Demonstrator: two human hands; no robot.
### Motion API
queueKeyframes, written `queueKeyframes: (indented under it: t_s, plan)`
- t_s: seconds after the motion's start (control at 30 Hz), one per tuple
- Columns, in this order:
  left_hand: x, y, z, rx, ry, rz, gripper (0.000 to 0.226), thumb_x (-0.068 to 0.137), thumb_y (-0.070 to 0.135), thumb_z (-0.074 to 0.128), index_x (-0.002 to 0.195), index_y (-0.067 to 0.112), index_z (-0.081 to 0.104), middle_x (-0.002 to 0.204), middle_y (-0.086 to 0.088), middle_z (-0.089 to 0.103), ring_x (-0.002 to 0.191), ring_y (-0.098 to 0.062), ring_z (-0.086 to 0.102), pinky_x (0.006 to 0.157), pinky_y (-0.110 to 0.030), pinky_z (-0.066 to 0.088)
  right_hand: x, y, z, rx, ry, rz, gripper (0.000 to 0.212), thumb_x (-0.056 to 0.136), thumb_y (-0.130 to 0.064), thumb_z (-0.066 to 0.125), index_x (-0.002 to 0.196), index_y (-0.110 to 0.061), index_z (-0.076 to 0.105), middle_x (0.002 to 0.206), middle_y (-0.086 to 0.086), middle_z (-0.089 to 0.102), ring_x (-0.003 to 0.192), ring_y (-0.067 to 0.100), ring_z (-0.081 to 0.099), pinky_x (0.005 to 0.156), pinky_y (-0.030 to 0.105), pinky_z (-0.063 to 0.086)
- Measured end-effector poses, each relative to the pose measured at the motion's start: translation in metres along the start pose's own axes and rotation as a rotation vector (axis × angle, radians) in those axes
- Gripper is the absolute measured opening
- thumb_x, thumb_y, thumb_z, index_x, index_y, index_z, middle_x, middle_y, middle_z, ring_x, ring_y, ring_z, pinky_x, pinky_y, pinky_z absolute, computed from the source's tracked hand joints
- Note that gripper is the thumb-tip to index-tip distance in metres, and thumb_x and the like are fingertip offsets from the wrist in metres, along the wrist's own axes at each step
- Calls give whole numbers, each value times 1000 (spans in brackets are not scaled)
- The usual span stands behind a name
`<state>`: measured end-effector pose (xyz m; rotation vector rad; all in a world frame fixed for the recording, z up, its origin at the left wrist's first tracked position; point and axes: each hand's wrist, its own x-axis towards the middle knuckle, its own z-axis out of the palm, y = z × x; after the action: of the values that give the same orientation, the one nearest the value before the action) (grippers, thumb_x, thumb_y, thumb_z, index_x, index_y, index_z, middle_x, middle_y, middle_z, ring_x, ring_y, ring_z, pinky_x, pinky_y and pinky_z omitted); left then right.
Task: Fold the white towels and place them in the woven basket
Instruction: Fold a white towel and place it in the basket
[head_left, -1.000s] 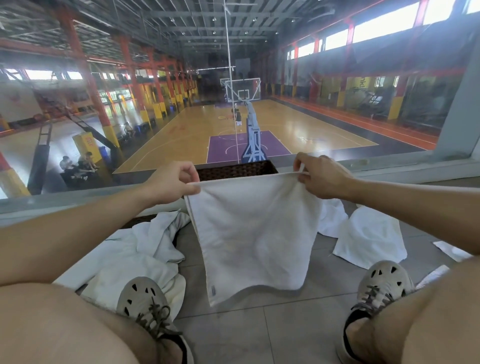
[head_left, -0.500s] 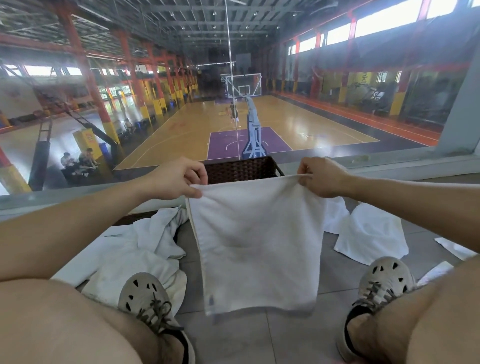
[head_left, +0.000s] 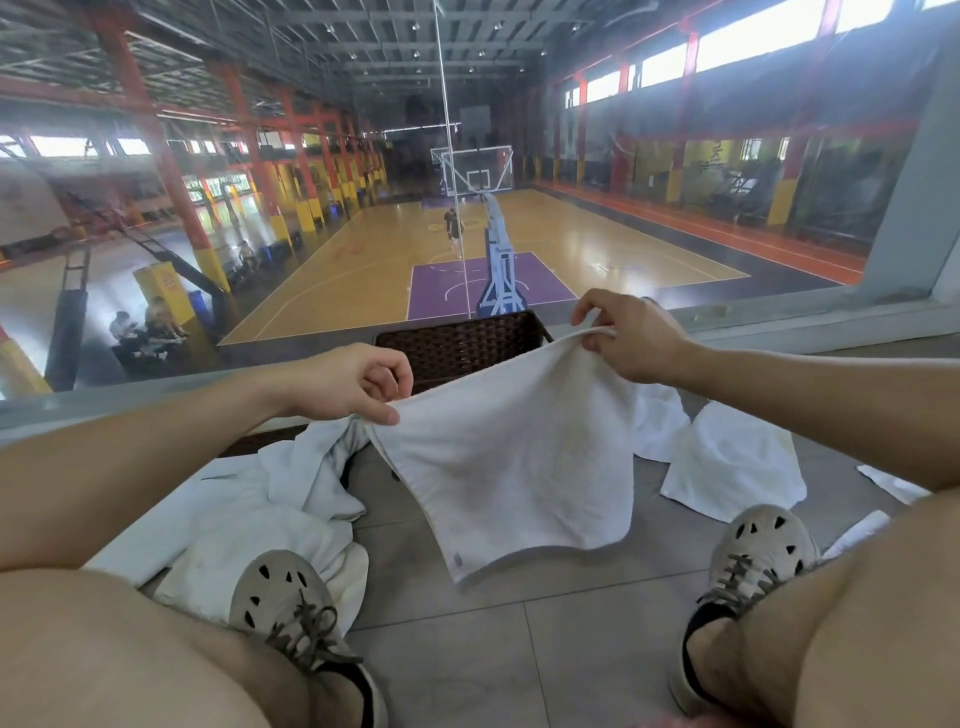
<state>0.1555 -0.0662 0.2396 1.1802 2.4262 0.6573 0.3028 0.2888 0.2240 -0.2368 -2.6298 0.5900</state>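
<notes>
My left grip (head_left: 353, 384) and right grip (head_left: 631, 338) each pinch a top corner of the white towel (head_left: 519, 457), which hangs between them. Half a second ago its top edge ran level; now my right grip sits higher and the edge slopes. The woven basket (head_left: 457, 340), just beyond both grips, is mostly hidden behind the towel, and I cannot see its inside.

Woven basket (head_left: 462, 343) mostly hidden behind held towel (head_left: 519, 457); interior unseen.
</notes>
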Motion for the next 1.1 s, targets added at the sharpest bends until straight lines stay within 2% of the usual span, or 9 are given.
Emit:
queueKeyframes:
  t_s: [0.17, 0.4, 0.47, 0.57, 0.67, 0.77, 0.9, 1.0, 1.1]
  plan:
    - [2, 0, 2, 40, -34, -8, 20, 88, 2, 85, 94, 20, 80, 91, 4, 79, 80, -9, 71, 81, -30, 56, -1, -7, -1, 43, 36, 3, 13, 98, -19, 72, 97, -31, 75, 91, -10, 70, 90, 19, 62, 76, 28, 40]
    - [2, 2, 3, 113, -97, -61, 37, 91, 12, 86, 113, 42, 84, 108, 22, 80, 100, 4, 72, 94, -23, 53, 0, -8, -1, 81, 66, 5, 15, 97, -19, 72, 92, -33, 75, 94, -8, 70, 94, 17, 61, 80, 27, 41]
    - [4, 0, 5, 131, -92, -101, 34, 88, 20, 90, 110, 45, 84, 105, 21, 81, 95, 5, 72, 94, -25, 54, 0, -8, 0, 85, 56, -5, 18, 97, -18, 73, 90, -34, 74, 93, -9, 70, 94, 17, 61, 81, 27, 41]
    - [7, -4, 10, 83, -13, -144, 23, 83, 30, 94, 102, 39, 87, 100, 13, 83, 99, -6, 76, 101, -33, 58, 0, -9, 0, 109, 49, -6, 19, 96, -17, 72, 89, -34, 73, 95, -9, 71, 95, 16, 62, 81, 28, 42]
    - [6, -1, 11, 24, 93, -149, 17, 79, 27, 97, 93, 31, 89, 95, 9, 84, 93, -4, 76, 93, -27, 57, 0, -7, -2, 111, 55, -10, 19, 96, -16, 69, 89, -33, 73, 95, -8, 72, 94, 16, 61, 81, 28, 42]
    - [5, 0, 8, 26, 193, -96, 14, 78, 25, 98, 88, 26, 88, 89, 5, 83, 89, -12, 78, 90, -31, 60, 2, -3, -2, 89, 20, 5, 15, 97, -16, 64, 91, -26, 73, 95, -7, 72, 94, 19, 63, 79, 31, 45]
    - [10, 2, 0, 74, 331, 24, 19, 90, 27, 87, 107, 30, 78, 90, 4, 78, 83, -12, 74, 82, -31, 60, 5, 3, -4, -84, -58, 35, 7, 92, -22, 62, 94, -21, 69, 92, -6, 69, 92, 21, 64, 73, 32, 47]
    - [19, 10, 5, 321, 316, 68, 13, 98, 22, 70, 93, 33, 75, 86, 4, 73, 78, -18, 65, 70, -36, 50, 1, 2, -1, -208, -254, 14, 29, 89, -25, 64, 117, -26, 57, 98, -1, 69, 90, 22, 66, 76, 39, 57]
    - [28, 15, 11, 352, 420, 56, 13, 99, 18, 60, 90, 26, 66, 88, 3, 69, 84, -21, 63, 69, -40, 47, -6, -8, 0, -183, -354, -228, 54, 85, -10, 55, 128, -39, 40, 92, 9, 69, 75, 28, 66, 71, 50, 59]
